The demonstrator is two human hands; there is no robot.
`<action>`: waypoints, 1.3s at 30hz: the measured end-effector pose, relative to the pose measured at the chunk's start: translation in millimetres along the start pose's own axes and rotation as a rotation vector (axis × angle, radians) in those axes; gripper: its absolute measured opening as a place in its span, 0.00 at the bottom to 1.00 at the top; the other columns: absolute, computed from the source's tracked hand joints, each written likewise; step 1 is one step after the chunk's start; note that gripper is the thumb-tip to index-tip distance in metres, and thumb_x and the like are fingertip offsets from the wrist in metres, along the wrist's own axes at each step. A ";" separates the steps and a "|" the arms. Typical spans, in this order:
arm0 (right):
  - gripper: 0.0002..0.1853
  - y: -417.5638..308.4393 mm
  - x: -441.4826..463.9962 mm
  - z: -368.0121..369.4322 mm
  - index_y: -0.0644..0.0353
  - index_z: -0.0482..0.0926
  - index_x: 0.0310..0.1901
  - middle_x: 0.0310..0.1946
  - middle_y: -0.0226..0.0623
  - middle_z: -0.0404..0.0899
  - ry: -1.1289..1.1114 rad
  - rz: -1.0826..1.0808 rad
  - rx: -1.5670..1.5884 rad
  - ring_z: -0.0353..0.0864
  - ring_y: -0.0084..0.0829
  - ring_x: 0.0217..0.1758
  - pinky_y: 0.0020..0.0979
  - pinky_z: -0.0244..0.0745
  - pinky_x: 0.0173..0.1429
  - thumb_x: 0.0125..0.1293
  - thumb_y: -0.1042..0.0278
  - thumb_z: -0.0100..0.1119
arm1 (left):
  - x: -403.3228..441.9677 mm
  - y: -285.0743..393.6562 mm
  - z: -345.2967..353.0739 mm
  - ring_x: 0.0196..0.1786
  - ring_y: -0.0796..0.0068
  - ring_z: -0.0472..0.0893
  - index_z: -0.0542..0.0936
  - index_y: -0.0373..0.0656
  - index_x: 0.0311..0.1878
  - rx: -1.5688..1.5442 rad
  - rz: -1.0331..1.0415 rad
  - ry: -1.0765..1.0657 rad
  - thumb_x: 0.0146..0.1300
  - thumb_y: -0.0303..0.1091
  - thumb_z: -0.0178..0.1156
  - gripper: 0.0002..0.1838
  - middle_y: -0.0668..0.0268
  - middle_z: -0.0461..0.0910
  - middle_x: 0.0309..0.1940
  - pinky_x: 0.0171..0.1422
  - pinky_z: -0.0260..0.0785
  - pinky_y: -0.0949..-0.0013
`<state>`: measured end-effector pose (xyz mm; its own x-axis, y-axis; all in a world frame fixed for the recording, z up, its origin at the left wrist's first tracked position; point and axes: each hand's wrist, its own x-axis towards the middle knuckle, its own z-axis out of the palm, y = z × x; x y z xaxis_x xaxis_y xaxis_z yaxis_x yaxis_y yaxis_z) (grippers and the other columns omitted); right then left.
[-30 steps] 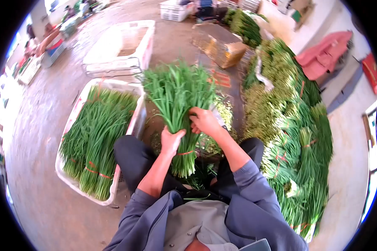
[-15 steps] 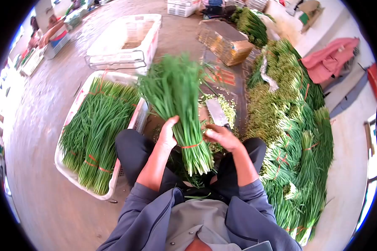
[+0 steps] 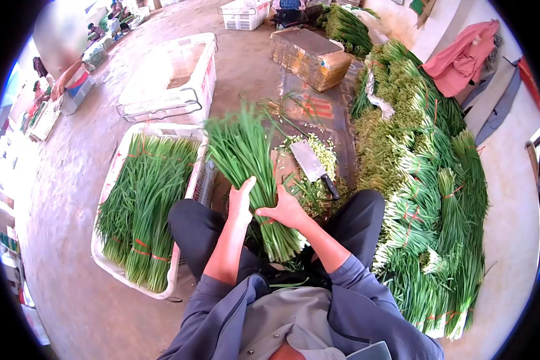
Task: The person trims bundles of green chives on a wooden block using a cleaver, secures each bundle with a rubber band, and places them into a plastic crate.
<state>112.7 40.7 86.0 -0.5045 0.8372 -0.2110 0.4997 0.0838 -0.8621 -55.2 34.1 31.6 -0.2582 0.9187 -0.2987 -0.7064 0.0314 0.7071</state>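
Note:
A bundle of green chives [image 3: 246,147] is held upright but tilted over my lap, leaves away from me and pale cut ends close to me. My left hand [image 3: 241,202] is wrapped around its left side, thumb up. From the right, my right hand [image 3: 285,211] grips the same bundle just above its red band, which is partly hidden by the fingers. Beyond my right knee a cleaver [image 3: 309,163] with a black handle lies among chopped pale stem bits [image 3: 325,153].
To my left, a white crate [image 3: 102,240] holds banded chive bundles. Behind it stands another white crate [image 3: 207,84]. A long heap of chives [image 3: 414,180] lies along my right, with a taped cardboard box [image 3: 312,60] ahead. A pink jacket [image 3: 462,57] hangs by the wall.
My right hand has moved left from beside the chives onto the bundle's banded part. The bundle has come slightly lower and tilts more. The cleaver is now fully visible.

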 end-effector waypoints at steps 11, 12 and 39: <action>0.23 -26.9 13.3 -14.4 0.59 0.78 0.55 0.43 0.45 0.83 0.513 -0.349 -0.400 0.86 0.47 0.40 0.44 0.82 0.45 0.63 0.57 0.72 | -3.1 -2.8 4.1 0.46 0.71 0.85 0.80 0.37 0.56 0.040 0.153 0.119 0.65 0.22 0.63 0.16 0.63 0.85 0.49 0.53 0.79 0.65; 0.16 -28.7 18.1 -8.3 0.56 0.81 0.50 0.42 0.43 0.83 0.463 -0.509 -0.353 0.86 0.49 0.40 0.45 0.82 0.43 0.65 0.61 0.70 | -3.6 -4.0 4.6 0.46 0.71 0.85 0.80 0.37 0.56 0.042 0.148 0.117 0.65 0.22 0.63 0.16 0.63 0.85 0.49 0.53 0.79 0.65; 0.38 3.1 53.0 -15.1 0.65 0.66 0.74 0.64 0.45 0.79 0.084 -0.202 0.498 0.77 0.35 0.66 0.36 0.71 0.71 0.70 0.53 0.69 | -5.6 21.2 8.6 0.58 0.55 0.84 0.72 0.35 0.71 -0.320 -0.034 -0.240 0.76 0.50 0.45 0.31 0.52 0.81 0.61 0.65 0.78 0.53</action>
<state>98.2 93.5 79.1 -0.4874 0.8732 0.0015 -0.0056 -0.0014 -1.0000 -63.1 33.0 53.7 -0.0961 0.9863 -0.1337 -0.8913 -0.0255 0.4528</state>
